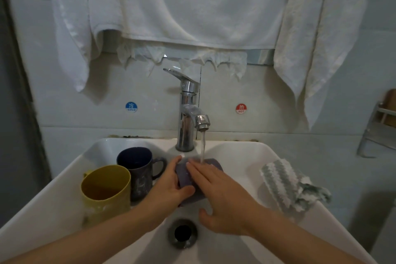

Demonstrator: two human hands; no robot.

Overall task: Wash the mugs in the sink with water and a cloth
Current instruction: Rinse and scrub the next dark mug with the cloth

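- step in hand: rinsing one mug by hand. the grey-purple mug [183, 174] lies tilted on its side over the sink [242, 156] basin, under the water stream [202, 146] from the tap [188, 100].
- the left hand [171, 186] grips this mug, thumb curled across its wall.
- the right hand [220, 197] holds nothing; its straight fingers rest flat on the mug's upper side, in the stream.
- the striped cloth [285, 184] lies apart on the sink's right rim, untouched.
- the yellow mug [106, 191] and dark blue mug [137, 167] stand upright, touching, at the sink's left side, seemingly waiting.
- next move, as i judge it: the right hand reaches right for the cloth while the left keeps the wet mug steady; slipping is the risk.
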